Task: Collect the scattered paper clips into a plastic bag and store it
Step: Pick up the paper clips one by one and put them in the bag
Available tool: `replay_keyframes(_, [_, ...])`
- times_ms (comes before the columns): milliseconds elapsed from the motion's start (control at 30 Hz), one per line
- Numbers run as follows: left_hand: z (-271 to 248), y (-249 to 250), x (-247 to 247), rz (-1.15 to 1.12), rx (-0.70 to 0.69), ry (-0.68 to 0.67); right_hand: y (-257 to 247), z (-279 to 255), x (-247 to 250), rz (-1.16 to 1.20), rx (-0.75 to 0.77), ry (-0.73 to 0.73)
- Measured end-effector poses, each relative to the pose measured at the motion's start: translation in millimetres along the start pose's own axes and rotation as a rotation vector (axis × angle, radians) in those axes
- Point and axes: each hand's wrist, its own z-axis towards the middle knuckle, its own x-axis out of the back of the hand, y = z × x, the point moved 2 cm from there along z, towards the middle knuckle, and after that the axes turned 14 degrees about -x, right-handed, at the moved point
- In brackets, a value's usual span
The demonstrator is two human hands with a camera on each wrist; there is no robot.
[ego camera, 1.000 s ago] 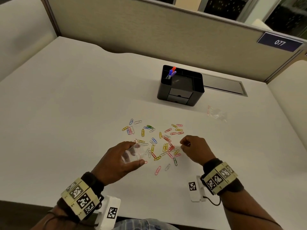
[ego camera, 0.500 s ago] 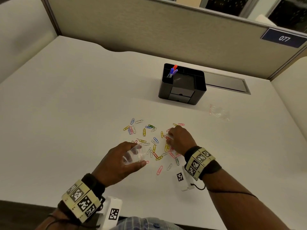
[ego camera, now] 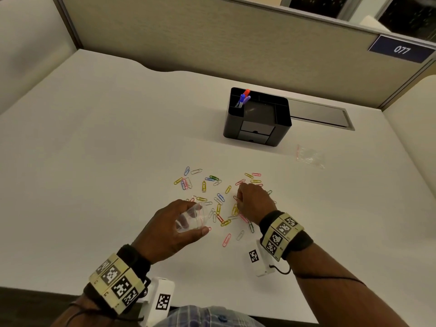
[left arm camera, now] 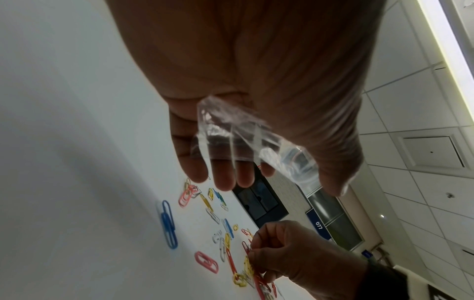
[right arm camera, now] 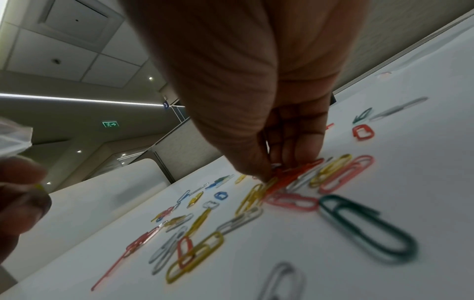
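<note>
Near the counter's [ego camera: 94, 142] middle, my right hand [ego camera: 253, 204] pinches paper clips [ego camera: 204, 186] from the scatter; my left hand [ego camera: 172, 230] grips the plastic bag [ego camera: 192, 218] just left. Collecting is under way; next, I judge, carry this pinch to the bag's mouth.

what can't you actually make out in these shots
- Paper clips under the right hand: head view, the hand covers them.
- How many clips its fingertips pinch: right wrist view, blurred and bunched.
- What the plastic bag already holds: head view, glare; left wrist view, creased film.
- Second bag by the organizer: too small to tell contents.
- Organizer drawers: shut fronts hide the insides.
</note>
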Motion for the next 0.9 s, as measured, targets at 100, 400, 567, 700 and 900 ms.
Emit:
replay_keyframes(100, [1, -1, -1, -0.003, -0.002, -0.006, 0, -3, 1, 0.042, -0.013, -0.003])
replay_keyframes(400, [1, -2, -3, 0.005, -0.022, -0.005, 9, -3, 4, 0.136, -0.029, 0.010])
replay_keyframes(567, [-1, -1, -3, 0.010, -0.020, 0.003, 13, -13, 25, 0.381, -0.047, 0.007])
replay_keyframes(700, [3, 2, -3, 0.023, -0.033, 0.013, 0, -43, 41, 0.773, -0.030, -0.270])
replay_keyframes(900, [5, 2, -8, 0.131, -0.059, -0.006, -27, -76, 51, 0.950, 0.059, -0.575])
